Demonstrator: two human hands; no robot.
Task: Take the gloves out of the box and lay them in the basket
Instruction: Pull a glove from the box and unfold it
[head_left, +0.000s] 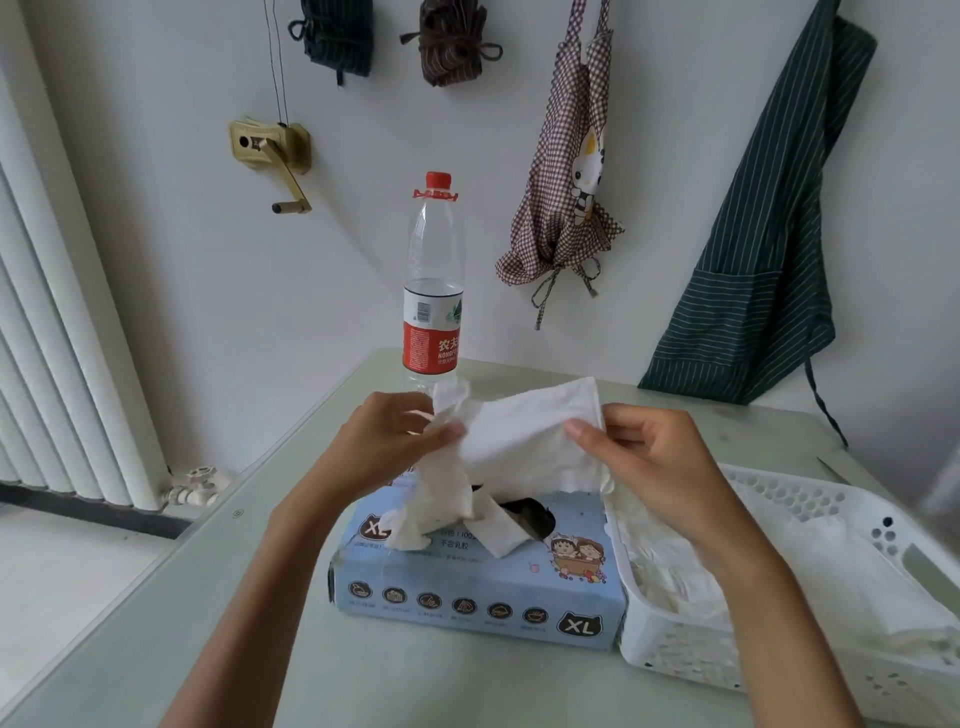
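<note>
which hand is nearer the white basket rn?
Right. The right hand pinches the glove directly above the near-left corner of the white basket. The left hand grips the glove's other end, over the far side of the box.

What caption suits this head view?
Both hands hold a white glove above the blue box, beside the basket.

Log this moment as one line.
step: glove out of box | left hand: pinches glove | right hand: pinches glove | basket: holds gloves
</note>
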